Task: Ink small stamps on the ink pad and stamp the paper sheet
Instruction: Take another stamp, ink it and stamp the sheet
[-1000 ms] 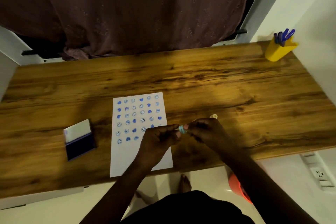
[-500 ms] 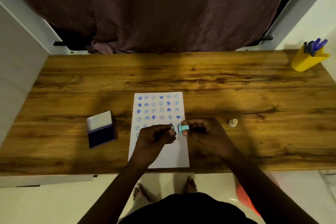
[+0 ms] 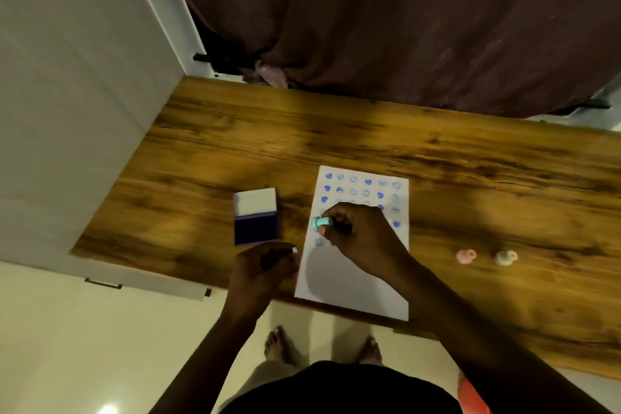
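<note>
A white paper sheet (image 3: 353, 279) with rows of blue stamped marks lies on the wooden desk (image 3: 470, 158). My right hand (image 3: 359, 239) hovers over the sheet's left side, shut on a small teal stamp (image 3: 322, 224) that points left. My left hand (image 3: 265, 267) is curled near the desk's front edge, left of the sheet, pinching a small teal cap (image 3: 294, 249). The open ink pad (image 3: 257, 227), dark blue with a white lid flipped back, lies left of the sheet, just beyond my left hand.
A pink stamp (image 3: 465, 256) and a white stamp (image 3: 505, 257) lie on the desk right of the sheet. A dark curtain (image 3: 386, 20) hangs behind the desk, and a white wall panel (image 3: 84, 111) stands at the left. Bare feet (image 3: 279, 346) show below the desk edge.
My hands have come apart: the right carried the teal stamp leftward, the left drew back toward the desk edge with the cap. The view has swung left, dropping the yellow pen holder from sight.
</note>
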Motion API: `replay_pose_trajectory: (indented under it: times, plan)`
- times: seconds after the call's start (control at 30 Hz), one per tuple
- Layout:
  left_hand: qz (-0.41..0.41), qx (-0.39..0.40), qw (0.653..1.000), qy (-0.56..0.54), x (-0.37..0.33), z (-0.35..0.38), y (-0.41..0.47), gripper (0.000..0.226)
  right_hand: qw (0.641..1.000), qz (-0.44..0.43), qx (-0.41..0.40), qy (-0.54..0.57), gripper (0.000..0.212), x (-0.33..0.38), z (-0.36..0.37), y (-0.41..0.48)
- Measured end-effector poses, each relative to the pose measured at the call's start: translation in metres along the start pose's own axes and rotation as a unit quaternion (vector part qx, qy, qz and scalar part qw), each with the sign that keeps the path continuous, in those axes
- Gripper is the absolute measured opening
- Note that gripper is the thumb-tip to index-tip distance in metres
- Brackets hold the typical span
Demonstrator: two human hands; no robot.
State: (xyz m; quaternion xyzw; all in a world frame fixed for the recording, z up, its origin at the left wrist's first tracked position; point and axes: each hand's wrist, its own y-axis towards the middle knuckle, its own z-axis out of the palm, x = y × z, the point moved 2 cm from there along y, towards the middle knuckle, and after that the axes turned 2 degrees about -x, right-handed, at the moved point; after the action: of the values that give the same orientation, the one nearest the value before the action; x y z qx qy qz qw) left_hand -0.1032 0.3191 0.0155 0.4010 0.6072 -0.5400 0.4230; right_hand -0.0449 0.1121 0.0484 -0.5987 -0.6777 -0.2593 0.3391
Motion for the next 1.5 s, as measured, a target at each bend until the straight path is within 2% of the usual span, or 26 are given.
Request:
replay_pose_trajectory:
  times: [0.17, 0.33, 0.53, 0.97, 1.27, 1.5]
  plan:
    - [-0.010, -0.047, 0.999, 0.005, 0.009, -0.048, -0.001, 0.016, 0.990, -0.070, 0.043, -0.119, 0.032, 0.028, 0.047, 0.031]
    - [-0.003, -0.057, 0.998, 0.029, 0.014, -0.086, 0.004, 0.014, 0.973, -0.088, 0.100, -0.187, 0.036, 0.041, 0.085, 0.056]
    - [0.011, -0.048, 0.998, 0.024, 0.015, -0.109, 0.013, 0.015, 0.951, -0.091, 0.109, -0.275, 0.034, 0.047, 0.109, 0.069]
    - [-0.015, -0.025, 1.000, -0.001, 0.023, -0.119, 0.031, 0.017, 0.940, -0.062, 0.115, -0.314, 0.045, 0.052, 0.131, 0.069]
    - [-0.005, 0.001, 0.999, -0.032, 0.006, -0.109, 0.035, 0.020, 0.938, -0.028, 0.129, -0.319, 0.039, 0.058, 0.128, 0.071]
    - [0.000, 0.018, 0.999, -0.037, -0.004, -0.100, 0.035, 0.021, 0.956, -0.031, 0.078, -0.281, 0.032, 0.060, 0.116, 0.070]
